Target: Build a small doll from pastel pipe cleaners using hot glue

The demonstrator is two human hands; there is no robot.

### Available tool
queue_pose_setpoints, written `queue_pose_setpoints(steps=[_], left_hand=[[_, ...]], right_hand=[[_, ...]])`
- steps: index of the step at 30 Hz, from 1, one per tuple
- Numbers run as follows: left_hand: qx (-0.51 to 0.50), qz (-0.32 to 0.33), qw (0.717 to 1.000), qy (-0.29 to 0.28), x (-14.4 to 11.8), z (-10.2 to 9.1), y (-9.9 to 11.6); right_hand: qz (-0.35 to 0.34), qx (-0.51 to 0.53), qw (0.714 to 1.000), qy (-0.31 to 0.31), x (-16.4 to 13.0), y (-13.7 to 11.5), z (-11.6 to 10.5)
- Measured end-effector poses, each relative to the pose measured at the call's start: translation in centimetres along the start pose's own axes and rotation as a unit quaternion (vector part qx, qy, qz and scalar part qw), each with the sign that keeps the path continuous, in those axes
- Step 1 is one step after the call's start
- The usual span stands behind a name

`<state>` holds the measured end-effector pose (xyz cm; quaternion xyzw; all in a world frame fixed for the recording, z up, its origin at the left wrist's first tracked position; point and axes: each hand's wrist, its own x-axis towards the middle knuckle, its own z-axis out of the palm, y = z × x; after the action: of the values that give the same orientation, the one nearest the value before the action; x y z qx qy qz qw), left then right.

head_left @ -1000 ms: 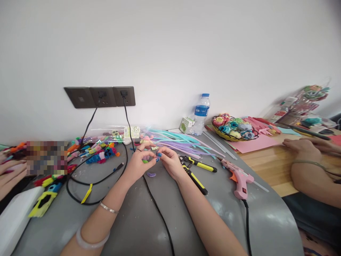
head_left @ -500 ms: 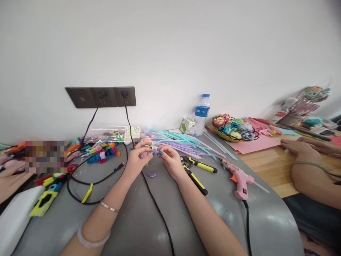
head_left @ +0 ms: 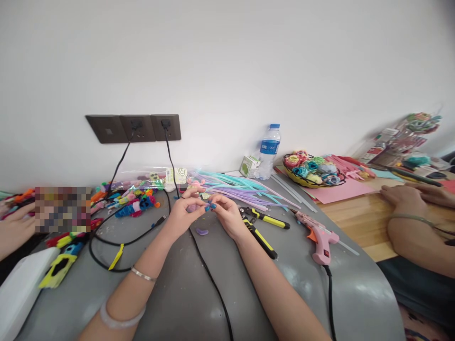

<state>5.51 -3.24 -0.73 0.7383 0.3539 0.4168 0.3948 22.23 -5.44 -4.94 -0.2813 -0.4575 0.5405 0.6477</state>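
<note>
Meeting in front of the wearer's chest, in the head view, are the left hand (head_left: 185, 212) and the right hand (head_left: 229, 215), blue-nailed thumbs and forefingers drawn into narrow pinches whose tips almost touch. What looks like a small lilac fuzzy piece (head_left: 210, 201) sits right between those tips, pinched by both hands, though it is so small and so well covered that its shape cannot be made out. The other fingers of the left hand curl loosely above it, with a pale pink fuzzy form (head_left: 192, 207) showing beneath them; whether that hand touches this form cannot be told.

Just below the pinched tips, a short curved purple fuzzy strip (head_left: 202, 231) lies apart from the fingers on the glossy grey table (head_left: 177, 293), beside a thin black cable (head_left: 212, 274). Behind the hands spreads a loose bundle of long mint and lilac fuzzy stems (head_left: 238, 187). Near the right wrist lie black pliers with yellow-trimmed handles (head_left: 261, 238), spread apart, and farther right a pink plastic glue gun (head_left: 323, 245) rests with its nozzle towards the stems. A clear plastic bottle with a blue cap (head_left: 269, 149) stands upright by the wall.
</note>
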Motion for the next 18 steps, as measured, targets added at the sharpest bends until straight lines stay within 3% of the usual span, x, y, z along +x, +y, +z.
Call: queue_pose_setpoints(steps=[4, 10, 18], left_hand=[[0.055, 0.022, 0.997, -0.047, -0.1, -0.5, 0.6], [0.106, 0.042, 0.992, -0.056, -0.2, -1.1, 1.3], [0.143, 0.063, 0.966, -0.208, -0.8, -2.3, 2.5]], right_hand=[[0.040, 0.029, 0.999, -0.017, -0.2, -0.4, 0.3], [0.110, 0.077, 0.991, -0.031, -0.4, -0.9, 0.6], [0.272, 0.128, 0.932, -0.202, -1.1, -1.8, -0.4]])
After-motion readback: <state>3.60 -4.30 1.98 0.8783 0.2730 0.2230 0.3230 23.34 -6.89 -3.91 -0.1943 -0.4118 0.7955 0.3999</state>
